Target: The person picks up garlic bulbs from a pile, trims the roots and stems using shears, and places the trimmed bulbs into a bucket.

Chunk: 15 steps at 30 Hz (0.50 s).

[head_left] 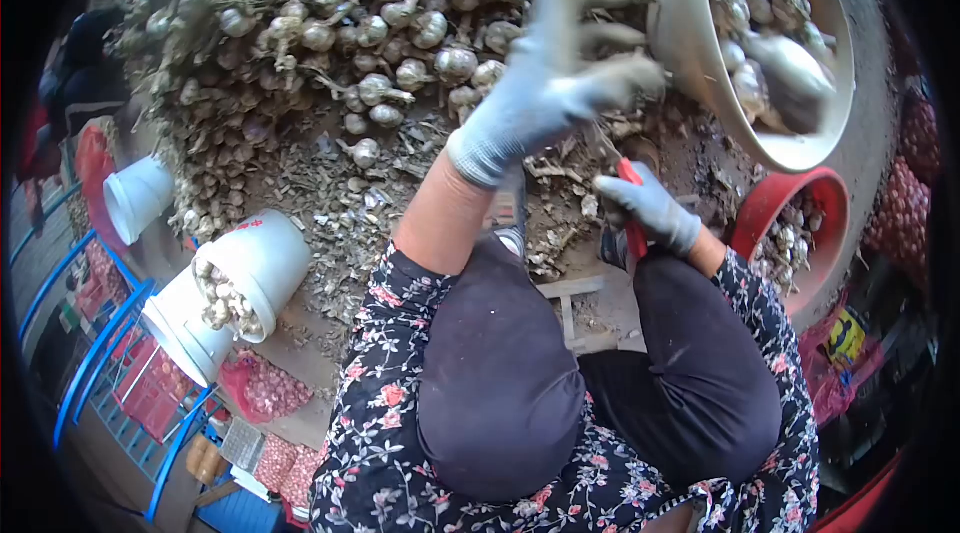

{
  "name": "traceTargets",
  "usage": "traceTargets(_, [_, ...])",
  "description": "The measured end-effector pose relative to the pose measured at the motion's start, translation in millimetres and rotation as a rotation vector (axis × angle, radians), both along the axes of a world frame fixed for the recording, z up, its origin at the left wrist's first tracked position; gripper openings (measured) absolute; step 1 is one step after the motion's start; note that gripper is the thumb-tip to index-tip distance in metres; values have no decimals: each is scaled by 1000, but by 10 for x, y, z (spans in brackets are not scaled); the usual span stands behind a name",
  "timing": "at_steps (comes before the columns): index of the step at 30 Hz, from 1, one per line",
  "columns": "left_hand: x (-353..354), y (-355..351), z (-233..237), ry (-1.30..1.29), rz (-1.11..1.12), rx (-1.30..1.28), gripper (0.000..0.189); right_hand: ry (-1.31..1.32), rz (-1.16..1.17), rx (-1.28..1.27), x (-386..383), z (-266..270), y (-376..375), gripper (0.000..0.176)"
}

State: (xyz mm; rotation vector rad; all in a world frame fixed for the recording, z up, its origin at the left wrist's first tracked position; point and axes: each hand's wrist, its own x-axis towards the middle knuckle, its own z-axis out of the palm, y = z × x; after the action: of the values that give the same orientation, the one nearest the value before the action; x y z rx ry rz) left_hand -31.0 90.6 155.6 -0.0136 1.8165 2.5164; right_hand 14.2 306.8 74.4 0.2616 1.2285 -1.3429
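My left hand (545,83), in a grey-white knit glove with darker fingers, is raised between the garlic pile and a cream bucket (690,43). Its fingers are spread and slightly blurred, with nothing visible in them. Lower down, near my knee, my gloved right hand (655,211) is closed around red-handled shears (630,173), whose blades point up and away from me. Garlic bulbs (730,11) lie inside the tilted cream bucket, and a pale garlic bulb (795,78) there is smeared by motion. A large heap of garlic (400,33) with dry stems spreads ahead.
A red tub (838,233) with garlic stands at the right. White buckets (285,258) lean at the left, one holding garlic, near blue metal rails (105,343). Trimmings and dry skins (345,198) cover the ground. Pink net bags (268,388) and another person (85,73) are further left.
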Motion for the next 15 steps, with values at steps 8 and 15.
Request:
traceTargets(8, [824, -1530, -1348, -887, 821, -930, 32, 138, 192, 41, 83, -290, -48, 20])
traceTargets(15, [595, -1934, -1570, -1063, 293, -1429, 57, 674, 512, 104, 45, -185, -282, 34])
